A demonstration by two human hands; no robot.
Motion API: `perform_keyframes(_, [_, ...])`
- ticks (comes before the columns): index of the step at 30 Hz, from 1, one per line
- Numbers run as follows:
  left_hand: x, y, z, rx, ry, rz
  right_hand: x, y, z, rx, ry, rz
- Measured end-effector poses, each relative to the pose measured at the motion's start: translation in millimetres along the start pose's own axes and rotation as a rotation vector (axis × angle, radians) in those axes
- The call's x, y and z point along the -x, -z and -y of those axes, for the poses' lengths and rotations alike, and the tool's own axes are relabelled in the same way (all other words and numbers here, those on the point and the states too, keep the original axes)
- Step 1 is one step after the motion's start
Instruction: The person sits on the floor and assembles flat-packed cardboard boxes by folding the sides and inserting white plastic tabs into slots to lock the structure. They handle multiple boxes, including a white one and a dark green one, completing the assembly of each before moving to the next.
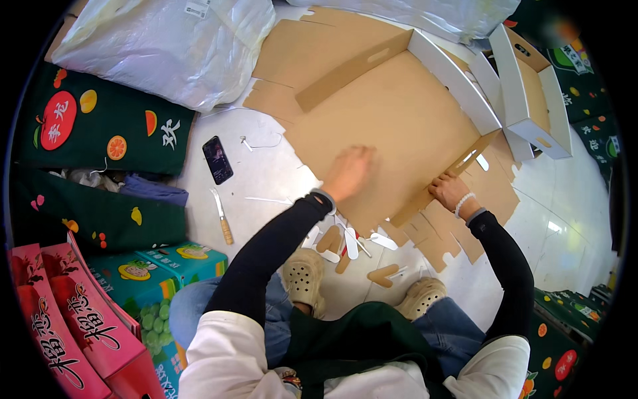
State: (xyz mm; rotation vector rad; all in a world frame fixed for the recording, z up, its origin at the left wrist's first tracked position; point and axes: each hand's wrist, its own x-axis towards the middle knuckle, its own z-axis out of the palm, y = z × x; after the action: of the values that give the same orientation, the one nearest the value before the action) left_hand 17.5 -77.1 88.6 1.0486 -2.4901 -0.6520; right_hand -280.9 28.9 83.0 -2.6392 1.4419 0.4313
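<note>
A partly folded cardboard box [392, 126], brown inside and white outside, spreads across the floor before me. Three of its side flaps stand raised, with handle slots in two of them. My right hand [452, 191] is at the near right flap [428, 199], its fingers bent over the top edge. Over the near left part of the box is my left hand [352, 173], smeared by motion, so its fingers cannot be made out. Whether it touches the cardboard is unclear. More flat brown cardboard [488, 193] lies under the box.
A folded box tray [535, 100] stands at the far right. Cut-out pieces [382, 274] lie between my shoes. To the left are a phone [218, 160], a wooden-handled knife [222, 217] and a white plastic bag [166, 53]. Pink boxes [93, 312] stand near left.
</note>
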Motion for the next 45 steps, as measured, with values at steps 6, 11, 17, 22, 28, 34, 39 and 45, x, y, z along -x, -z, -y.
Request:
perform_keyframes(6, [-38.3, 29.3, 61.9, -0.643, 0.061, -0.116, 10.6, -17.6, 35.4, -0.024, -0.025, -0.103])
perform_keyframes(11, [-61.0, 47.9, 92.4, -1.091, 0.175, 0.142, 24.2, -17.5, 39.0, -0.063, 0.007, -0.146])
perform_keyframes(17, [-65.7, 41.2, 117.8, -1.123, 0.045, 0.346, 48.6, -25.5, 20.5, -0.173, -0.041, -0.253])
perform_keyframes(22, [-68.3, 43.3, 113.5, -1.021, 0.022, 0.361, 30.7, -4.4, 25.3, -0.315, -0.498, -0.162])
perform_keyframes(28, [-75.9, 63.8, 113.3, -1.102, -0.270, 0.420, 8.6, -5.1, 20.2, -0.303, -0.538, -0.242])
perform_keyframes(34, [-62.9, 80.8, 83.1, -1.000, -0.761, 0.534, 30.5, -14.8, -11.2, -0.279, -0.423, -0.251])
perform_keyframes(39, [-29.9, 74.9, 40.5, -0.539, -1.069, 0.351, 36.1, -7.4, -9.6, -0.268, -0.395, -0.315])
perform_keyframes(45, [0.8, 22.1, 41.7, -0.388, -0.468, 0.281, 18.8, -29.8, -2.5, -0.224, -0.377, -0.349])
